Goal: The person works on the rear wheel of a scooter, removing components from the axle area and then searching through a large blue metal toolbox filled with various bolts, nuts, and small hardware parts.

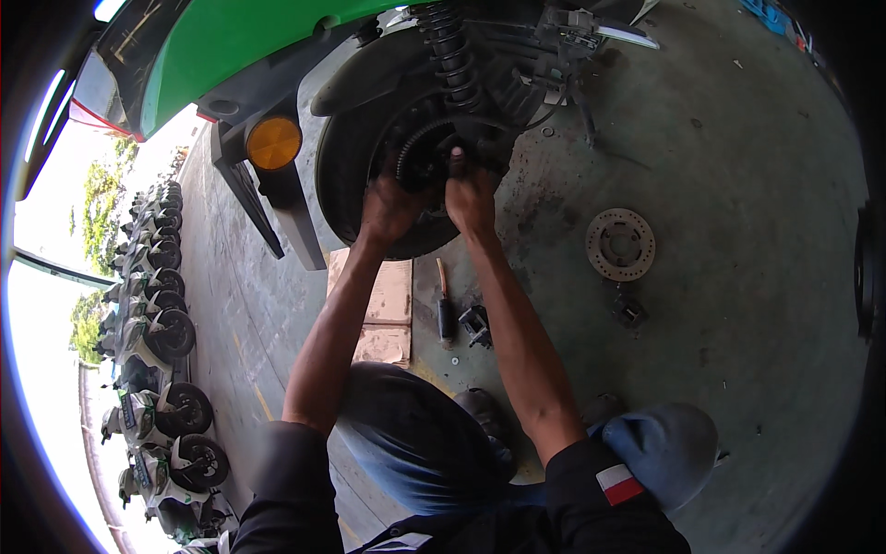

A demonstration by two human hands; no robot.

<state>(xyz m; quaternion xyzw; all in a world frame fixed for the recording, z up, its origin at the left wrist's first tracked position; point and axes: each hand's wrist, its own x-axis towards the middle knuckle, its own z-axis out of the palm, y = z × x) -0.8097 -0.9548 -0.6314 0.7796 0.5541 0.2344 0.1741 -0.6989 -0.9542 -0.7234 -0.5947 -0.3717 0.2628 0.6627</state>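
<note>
Both hands reach into the dark centre of a scooter's wheel (343,175), beside a ribbed curved ring (413,148). My left hand (391,209) is at the lower left of the hub; its fingers disappear into shadow among the parts. Close to its right, my right hand (471,198) is closed, the thumb pointing up and pressed on a dark part. What that hand grips is too dark to make out. Above the hub stands a black coil-spring shock absorber (452,60), under the green body panel (240,46).
On the floor lie a drilled brake disc (596,245), a small dark part (630,312), a black brake caliper (475,325), a black-handled tool (445,319) and cardboard (388,300). An orange reflector (274,142) hangs left of the wheel. Parked scooters (171,332) line the left.
</note>
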